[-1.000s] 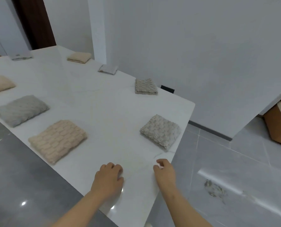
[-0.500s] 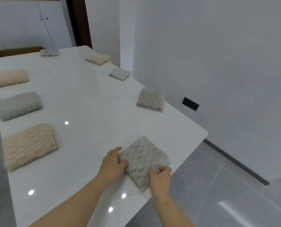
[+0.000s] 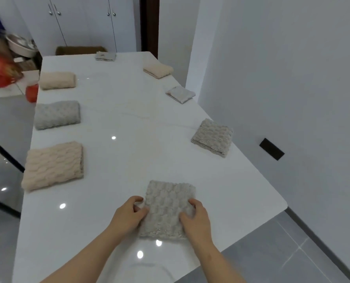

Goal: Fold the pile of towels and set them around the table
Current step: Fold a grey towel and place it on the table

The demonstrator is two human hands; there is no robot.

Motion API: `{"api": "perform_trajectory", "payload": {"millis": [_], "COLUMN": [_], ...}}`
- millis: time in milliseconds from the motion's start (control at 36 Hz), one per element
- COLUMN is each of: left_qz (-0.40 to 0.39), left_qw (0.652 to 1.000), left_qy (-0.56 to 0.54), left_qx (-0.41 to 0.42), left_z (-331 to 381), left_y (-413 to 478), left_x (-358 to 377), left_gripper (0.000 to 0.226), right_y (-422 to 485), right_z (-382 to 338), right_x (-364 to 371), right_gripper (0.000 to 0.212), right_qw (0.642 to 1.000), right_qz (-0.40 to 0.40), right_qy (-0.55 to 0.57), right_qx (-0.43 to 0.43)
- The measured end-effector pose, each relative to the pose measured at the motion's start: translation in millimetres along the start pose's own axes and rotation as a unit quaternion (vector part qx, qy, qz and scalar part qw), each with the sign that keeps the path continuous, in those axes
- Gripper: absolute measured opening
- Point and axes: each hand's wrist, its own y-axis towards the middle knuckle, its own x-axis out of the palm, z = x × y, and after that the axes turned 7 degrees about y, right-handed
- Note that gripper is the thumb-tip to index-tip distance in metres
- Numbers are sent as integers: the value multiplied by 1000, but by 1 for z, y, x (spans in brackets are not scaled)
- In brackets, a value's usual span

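A folded grey knobbly towel (image 3: 168,205) lies flat near the front edge of the white table (image 3: 129,123). My left hand (image 3: 129,215) grips its left edge with curled fingers. My right hand (image 3: 194,218) grips its right edge, thumb on top. Several other folded towels ring the table: beige (image 3: 53,165), grey (image 3: 57,114) and beige (image 3: 57,80) along the left side, grey (image 3: 212,136), pale grey (image 3: 180,94) and beige (image 3: 158,70) along the right, and a grey one (image 3: 105,56) at the far end.
The table's right front corner (image 3: 282,205) is rounded, with grey floor tiles below. White cabinets (image 3: 84,23) and a dark door frame stand beyond the far end. Red bags (image 3: 0,72) and a basin sit at the far left.
Both hands took hold of the grey towel near the right corner, then slid it left and turned it square to the front edge. The view has swung left along the table.
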Motion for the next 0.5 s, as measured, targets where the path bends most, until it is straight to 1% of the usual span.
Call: {"api": "perform_trajectory", "payload": {"millis": [194,333,417,500], "left_qz": [35,64,79,105], "left_qw": [999,997,995,992], "left_qy": [-21,-24,-29,-36], "left_qx": [-24,-39,-48,-61], "left_z": [-2,-2,0,4], "left_y": [11,17,19,19], "left_x": [-10,-10,-7,-4], "left_gripper": [27,15,5,12], "right_y": [21,38,50,60], "right_z": [-19,-23,-24,-26], "right_x": [12,10,6,3], "right_gripper": [49,30,25,20], "right_qw": [997,996,996,994], "right_qz": [-52,-74,-76,-89], "right_qy": [-50,-35,-31,-44], "right_qx": [-32,-27,-27,-40]}}
